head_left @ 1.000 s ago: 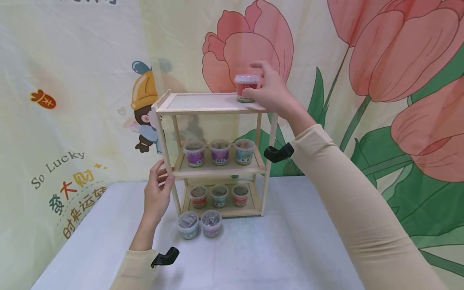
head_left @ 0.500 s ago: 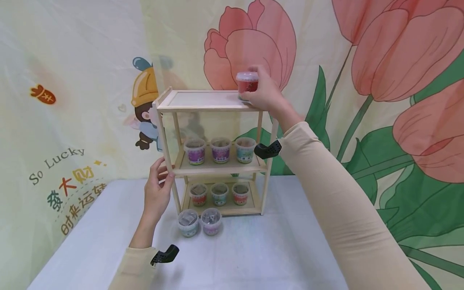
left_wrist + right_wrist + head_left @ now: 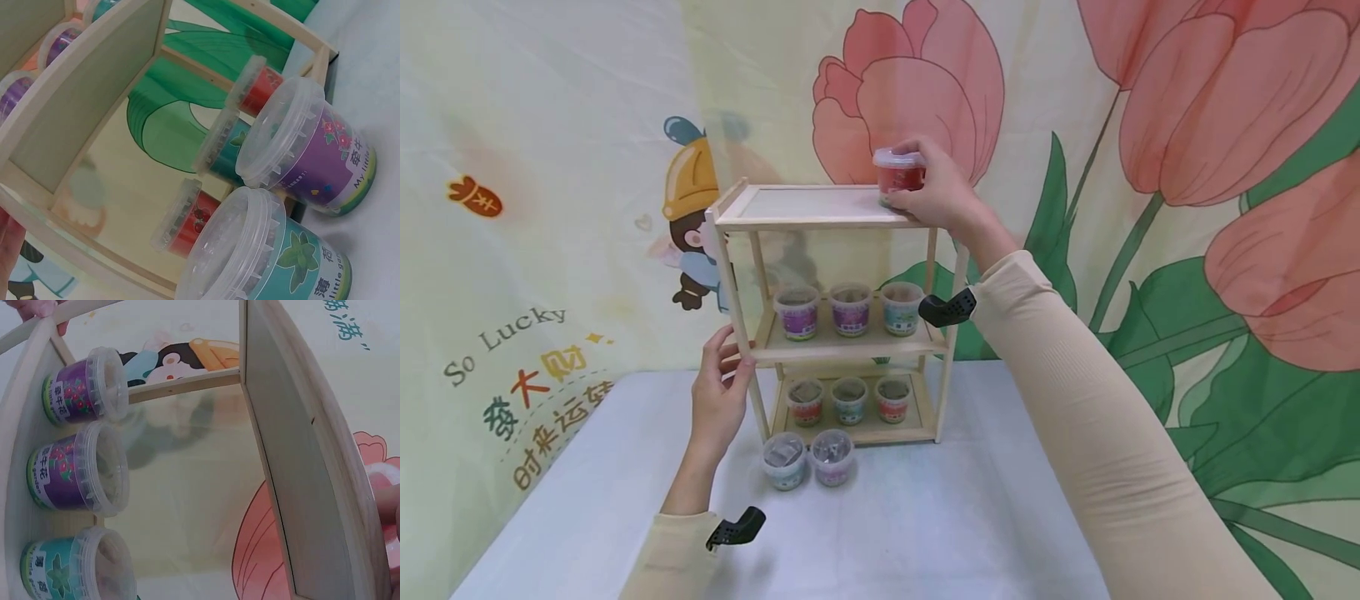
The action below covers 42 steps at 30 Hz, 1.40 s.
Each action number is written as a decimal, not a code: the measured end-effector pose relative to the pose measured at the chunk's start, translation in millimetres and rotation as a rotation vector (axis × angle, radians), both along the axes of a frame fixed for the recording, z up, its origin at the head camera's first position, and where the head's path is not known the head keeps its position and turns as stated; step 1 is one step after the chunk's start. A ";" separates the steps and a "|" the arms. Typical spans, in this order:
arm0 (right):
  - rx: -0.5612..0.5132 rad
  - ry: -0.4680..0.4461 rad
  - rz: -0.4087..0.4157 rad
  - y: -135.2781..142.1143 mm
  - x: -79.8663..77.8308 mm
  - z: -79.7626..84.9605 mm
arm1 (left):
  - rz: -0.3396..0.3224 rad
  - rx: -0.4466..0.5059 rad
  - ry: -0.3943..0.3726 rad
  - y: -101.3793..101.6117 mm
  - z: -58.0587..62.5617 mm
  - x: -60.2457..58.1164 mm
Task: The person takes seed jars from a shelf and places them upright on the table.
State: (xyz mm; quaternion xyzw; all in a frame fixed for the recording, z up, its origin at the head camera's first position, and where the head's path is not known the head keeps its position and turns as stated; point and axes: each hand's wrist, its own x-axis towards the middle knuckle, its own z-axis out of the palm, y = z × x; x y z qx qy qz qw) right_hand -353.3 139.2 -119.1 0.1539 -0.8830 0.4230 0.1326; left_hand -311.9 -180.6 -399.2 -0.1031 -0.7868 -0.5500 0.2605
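My right hand (image 3: 943,187) grips a small lidded plastic tub (image 3: 895,177) with a red label, at the right end of the top shelf of a wooden rack (image 3: 820,223). In the head view its thumb is at the tub's front and its fingers are by the lid. Lower left, my left hand (image 3: 721,392) holds the rack's left post near the middle shelf, thumb in front. That shelf bears two purple-labelled tubs (image 3: 850,315) and a teal-labelled tub (image 3: 901,312). The right wrist view catches only part of the right hand (image 3: 389,519) at its edge.
On the bottom shelf stand two red-labelled tubs (image 3: 892,404) with a teal one (image 3: 849,407) between them. A teal tub (image 3: 300,256) and a purple tub (image 3: 325,156) stand on the white-covered table (image 3: 910,517), before the rack's left front. A printed cloth (image 3: 1045,67) hangs close behind.
My right hand's raised fingers have come down and closed about the red-labelled tub on the top shelf. My left hand keeps its hold on the post. The head view has shifted slightly.
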 end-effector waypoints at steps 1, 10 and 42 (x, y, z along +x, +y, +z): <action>-0.012 -0.003 0.018 -0.2 0.1 0.4 | 0.000 0.000 0.000 -0.1 0.3 0.4; -0.105 -0.037 0.113 3.6 3.8 3.8 | -0.010 0.011 0.006 0.4 4.2 1.9; -0.075 -0.016 0.243 12.2 7.9 -2.3 | -0.017 0.016 -0.004 -0.3 1.9 2.1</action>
